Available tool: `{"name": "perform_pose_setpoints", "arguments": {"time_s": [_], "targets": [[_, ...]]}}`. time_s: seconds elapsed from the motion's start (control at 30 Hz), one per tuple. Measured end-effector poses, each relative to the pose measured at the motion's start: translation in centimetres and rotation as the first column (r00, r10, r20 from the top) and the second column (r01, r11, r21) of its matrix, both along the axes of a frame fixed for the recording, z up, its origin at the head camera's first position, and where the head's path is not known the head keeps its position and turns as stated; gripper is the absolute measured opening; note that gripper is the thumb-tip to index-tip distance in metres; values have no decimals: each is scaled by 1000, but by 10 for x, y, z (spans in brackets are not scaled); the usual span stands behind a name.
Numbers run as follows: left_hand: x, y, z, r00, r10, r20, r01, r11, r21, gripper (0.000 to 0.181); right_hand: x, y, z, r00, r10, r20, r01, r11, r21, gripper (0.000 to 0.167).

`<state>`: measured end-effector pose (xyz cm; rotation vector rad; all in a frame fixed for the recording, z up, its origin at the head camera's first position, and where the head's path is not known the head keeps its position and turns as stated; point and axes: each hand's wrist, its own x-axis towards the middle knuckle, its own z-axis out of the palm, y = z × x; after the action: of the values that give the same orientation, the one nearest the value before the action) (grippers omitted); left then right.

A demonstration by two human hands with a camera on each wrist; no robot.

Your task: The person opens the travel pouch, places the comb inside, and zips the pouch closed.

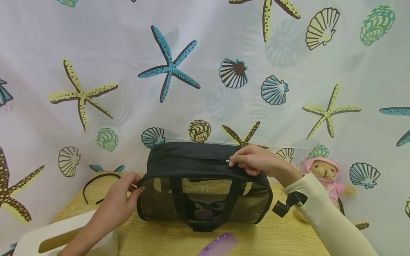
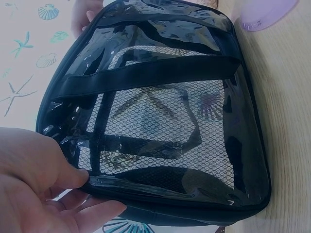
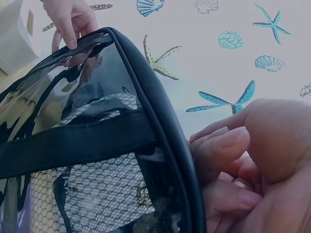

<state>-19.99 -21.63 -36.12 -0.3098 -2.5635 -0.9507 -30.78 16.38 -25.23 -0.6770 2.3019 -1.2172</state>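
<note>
A black toiletry bag with a see-through front, mesh back and black handle straps stands upright on the wooden table. My right hand pinches the small metal zipper pull on its top, right of the middle. At the bag's upper left corner my left hand grips the edge, thumb on the front side and fingers behind, as the left wrist view also shows. Dark items and something purplish show dimly through the clear front; their kind is hard to make out. The right wrist view hides the zipper pull behind the bag's rim.
In front of the bag lies a purple comb-like piece, cut off by the frame. A white box with a slot stands front left, a black headband behind it. A teddy bear in pink sits right, before a shell-print curtain.
</note>
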Motion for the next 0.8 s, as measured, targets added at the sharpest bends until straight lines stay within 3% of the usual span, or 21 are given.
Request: {"name": "perform_pose_setpoints", "arguments": {"time_s": [0.6,0.8], "targets": [[-6,1,3,1000,0,-24,0,1000,14,11,0,-18,9,1000,-4,-7,4,1000,6,31],[-4,-2,1,1000,5,17,-6,1000,12,10,3,-25,11,999,18,-26,-17,1000,26,30]]}}
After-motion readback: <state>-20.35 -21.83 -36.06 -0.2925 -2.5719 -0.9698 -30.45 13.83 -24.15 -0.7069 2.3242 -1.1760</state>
